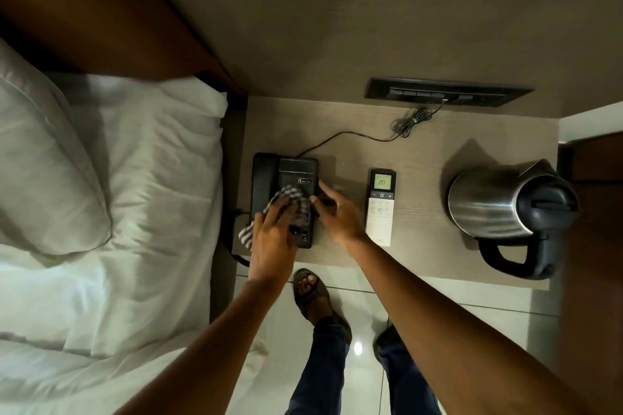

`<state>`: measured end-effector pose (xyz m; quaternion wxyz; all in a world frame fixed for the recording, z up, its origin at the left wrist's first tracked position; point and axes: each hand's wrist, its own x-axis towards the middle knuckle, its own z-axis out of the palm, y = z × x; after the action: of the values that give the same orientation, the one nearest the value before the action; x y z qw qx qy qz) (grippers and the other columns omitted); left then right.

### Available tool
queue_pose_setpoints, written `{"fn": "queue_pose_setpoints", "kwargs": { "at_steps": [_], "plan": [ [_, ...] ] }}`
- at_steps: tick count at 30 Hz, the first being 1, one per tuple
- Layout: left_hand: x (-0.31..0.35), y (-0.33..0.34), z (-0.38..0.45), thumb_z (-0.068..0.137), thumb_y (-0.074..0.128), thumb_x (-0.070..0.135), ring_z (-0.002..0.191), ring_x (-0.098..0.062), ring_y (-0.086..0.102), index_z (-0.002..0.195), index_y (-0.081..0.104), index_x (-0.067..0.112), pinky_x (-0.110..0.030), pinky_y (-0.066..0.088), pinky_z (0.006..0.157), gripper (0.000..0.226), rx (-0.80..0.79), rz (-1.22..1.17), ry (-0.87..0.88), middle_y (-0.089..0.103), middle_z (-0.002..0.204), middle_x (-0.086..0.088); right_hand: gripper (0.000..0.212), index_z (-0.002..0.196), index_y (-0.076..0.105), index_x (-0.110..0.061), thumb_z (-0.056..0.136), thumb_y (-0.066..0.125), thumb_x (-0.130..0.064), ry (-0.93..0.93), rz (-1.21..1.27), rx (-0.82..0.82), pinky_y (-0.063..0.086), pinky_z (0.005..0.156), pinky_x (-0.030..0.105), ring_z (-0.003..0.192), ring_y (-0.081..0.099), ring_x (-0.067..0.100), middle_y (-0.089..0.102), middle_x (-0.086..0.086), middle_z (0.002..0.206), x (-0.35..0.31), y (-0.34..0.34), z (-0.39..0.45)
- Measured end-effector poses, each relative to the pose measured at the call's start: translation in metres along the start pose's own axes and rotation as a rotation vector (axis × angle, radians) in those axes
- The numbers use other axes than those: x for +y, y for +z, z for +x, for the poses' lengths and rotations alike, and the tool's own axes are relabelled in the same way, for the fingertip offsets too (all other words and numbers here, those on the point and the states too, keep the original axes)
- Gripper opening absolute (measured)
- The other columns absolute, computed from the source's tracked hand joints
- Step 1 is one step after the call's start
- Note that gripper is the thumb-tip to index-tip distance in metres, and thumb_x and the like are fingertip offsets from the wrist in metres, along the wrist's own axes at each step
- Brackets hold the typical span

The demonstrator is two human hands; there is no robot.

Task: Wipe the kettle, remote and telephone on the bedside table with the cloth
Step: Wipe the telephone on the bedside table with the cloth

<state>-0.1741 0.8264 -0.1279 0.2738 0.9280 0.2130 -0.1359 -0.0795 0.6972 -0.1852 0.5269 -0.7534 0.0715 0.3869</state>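
Observation:
A black telephone (269, 175) sits at the left end of the bedside table (421, 152). My left hand (271, 242) presses a striped cloth (296, 199) onto its keypad. My right hand (333, 209) grips the telephone's right edge, thumb on top. A white remote (381, 209) with a lit green display lies just right of that hand. At the right end stands a steel kettle (488, 202) with a black lid and handle.
A bed with white sheets and a pillow (47, 158) lies left of the table. A black switch panel (445, 91) is on the wall behind, with the telephone cord (408, 121) coiled below it. My feet stand on glossy tiles (448, 293) before the table.

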Motion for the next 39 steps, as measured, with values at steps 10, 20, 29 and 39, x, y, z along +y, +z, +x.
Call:
{"fn": "queue_pose_setpoints", "kwargs": {
  "at_steps": [10, 20, 29, 39],
  "plan": [
    [0.028, -0.006, 0.069, 0.099, 0.053, 0.017, 0.141, -0.028, 0.041, 0.153, 0.046, 0.023, -0.042, 0.051, 0.105, 0.055, 0.000, 0.030, 0.071, 0.043, 0.161, -0.001, 0.049, 0.150, 0.055, -0.012, 0.104, 0.065, -0.025, 0.041, 0.183, -0.007, 0.064, 0.090, 0.038, 0.126, 0.067, 0.031, 0.066, 0.015, 0.143, 0.008, 0.005, 0.001],
    [0.002, -0.003, -0.041, 0.095, 0.059, -0.007, 0.127, -0.023, 0.066, 0.137, 0.062, 0.017, -0.020, 0.056, 0.096, 0.049, -0.036, -0.146, -0.026, 0.066, 0.140, -0.005, 0.057, 0.154, 0.054, -0.020, 0.100, 0.071, -0.030, 0.055, 0.079, 0.032, 0.065, 0.086, 0.030, 0.129, 0.066, 0.029, 0.064, 0.013, 0.146, -0.001, -0.002, -0.001],
    [0.034, -0.015, 0.070, 0.100, 0.053, 0.008, 0.145, -0.025, 0.047, 0.148, 0.053, 0.023, -0.045, 0.050, 0.111, 0.050, 0.102, -0.006, 0.070, 0.047, 0.159, -0.002, 0.056, 0.153, 0.053, -0.008, 0.103, 0.068, -0.028, 0.057, 0.114, 0.070, 0.066, 0.076, 0.024, 0.116, 0.069, 0.025, 0.066, 0.019, 0.142, 0.005, 0.005, -0.004],
    [0.003, 0.004, -0.044, 0.094, 0.057, -0.010, 0.127, -0.025, 0.065, 0.138, 0.062, 0.020, -0.032, 0.056, 0.101, 0.054, 0.016, -0.207, -0.075, 0.060, 0.146, -0.006, 0.053, 0.150, 0.059, -0.017, 0.101, 0.068, -0.037, 0.055, -0.012, 0.083, 0.045, 0.100, 0.021, 0.123, 0.059, 0.008, 0.064, 0.003, 0.149, -0.001, 0.002, -0.004]
  ]
}}
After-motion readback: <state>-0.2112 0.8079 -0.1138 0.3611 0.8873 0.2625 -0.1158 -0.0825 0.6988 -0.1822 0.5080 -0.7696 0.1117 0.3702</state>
